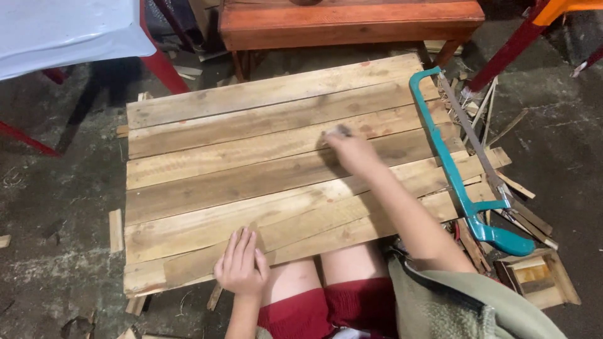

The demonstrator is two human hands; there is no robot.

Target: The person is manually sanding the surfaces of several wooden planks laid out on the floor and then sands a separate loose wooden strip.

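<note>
A panel of several rough wooden planks (251, 157) lies on the floor in front of my knees. My left hand (242, 262) rests flat, fingers together, on the near edge of the panel. My right hand (347, 147) reaches across to the middle planks with its fingers closed around a small dark object (342, 130) that presses on the wood; the object is too small and blurred to identify. A teal-framed hacksaw (461, 182) lies along the panel's right edge, handle toward me, a short way right of my right arm.
A reddish wooden bench (352, 22) stands beyond the panel. A white table (63, 31) with red legs stands at the upper left. Wood offcuts (521, 213) and a small wooden box (540, 276) clutter the floor on the right. A loose strip (115, 230) lies at the left.
</note>
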